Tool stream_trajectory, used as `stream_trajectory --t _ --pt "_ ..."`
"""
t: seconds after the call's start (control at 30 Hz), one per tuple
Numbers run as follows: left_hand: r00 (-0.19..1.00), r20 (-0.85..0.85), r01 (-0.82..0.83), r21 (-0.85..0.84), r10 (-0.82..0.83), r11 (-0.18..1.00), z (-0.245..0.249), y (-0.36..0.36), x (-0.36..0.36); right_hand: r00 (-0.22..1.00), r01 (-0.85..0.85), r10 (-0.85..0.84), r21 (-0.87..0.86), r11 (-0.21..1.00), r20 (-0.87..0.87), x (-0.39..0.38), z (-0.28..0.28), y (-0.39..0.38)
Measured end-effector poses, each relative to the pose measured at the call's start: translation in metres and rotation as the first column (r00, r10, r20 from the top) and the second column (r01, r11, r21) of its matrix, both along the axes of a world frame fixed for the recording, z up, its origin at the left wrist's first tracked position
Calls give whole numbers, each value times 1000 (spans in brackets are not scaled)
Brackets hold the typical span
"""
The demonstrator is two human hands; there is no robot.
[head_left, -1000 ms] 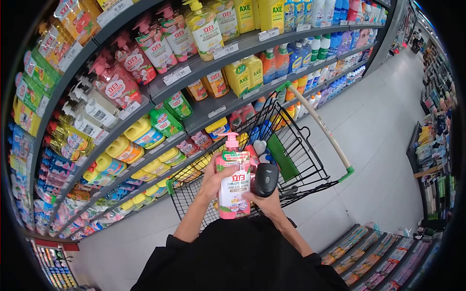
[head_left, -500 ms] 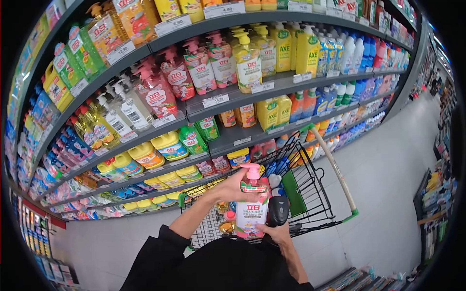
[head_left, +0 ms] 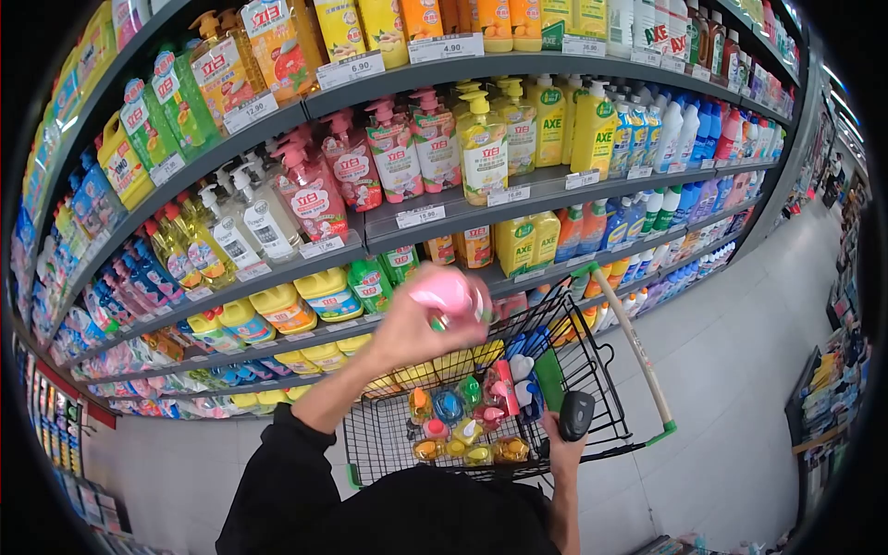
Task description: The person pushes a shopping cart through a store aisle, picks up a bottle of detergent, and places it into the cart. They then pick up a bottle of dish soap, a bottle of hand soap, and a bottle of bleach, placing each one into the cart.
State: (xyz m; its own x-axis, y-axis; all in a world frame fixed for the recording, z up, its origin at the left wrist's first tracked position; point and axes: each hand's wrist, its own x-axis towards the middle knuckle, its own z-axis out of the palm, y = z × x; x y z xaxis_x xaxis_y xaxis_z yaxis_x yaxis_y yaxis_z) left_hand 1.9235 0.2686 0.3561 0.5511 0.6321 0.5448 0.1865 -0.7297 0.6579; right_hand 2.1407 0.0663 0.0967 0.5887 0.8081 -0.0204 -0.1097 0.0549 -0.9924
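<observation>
My left hand is wrapped round a pink pump bottle, blurred by motion, raised over the cart's far side in front of the shelves. The bottle's pink top points toward me. Lower right, my right hand grips a black handheld scanner above the cart's near right part. Below both hands, the wire shopping cart holds several bottles with yellow, pink, green and blue parts.
Shelves packed with detergent bottles curve across the view beyond the cart. The cart's handle slants at the right. Another goods display stands at the far right, with grey floor between.
The pink bottle has moved up and away from me in my left hand, tipping over. My right hand has let go of the bottle and moved right with the scanner. More of the cart's contents show.
</observation>
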Motion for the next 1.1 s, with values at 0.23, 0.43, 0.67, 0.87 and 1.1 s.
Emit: stream_trajectory --t 0.23,0.43,0.67,0.87,1.1 --pt "965 152 -232 130 211 964 76 96 -20 946 205 -137 -213 955 293 12 -40 -45" --pt "941 0 -333 157 337 930 89 183 -32 923 294 -220 -210 932 317 4 -88 -65" --pt "945 5 -326 27 326 945 71 235 -36 873 333 -203 -238 912 445 6 -92 -69" --pt "963 -120 -243 5 242 970 92 249 -34 862 304 -144 -268 914 485 7 -95 -69" --pt "946 -26 -325 -124 324 938 88 245 -39 884 280 -115 -318 906 453 9 -94 -69"
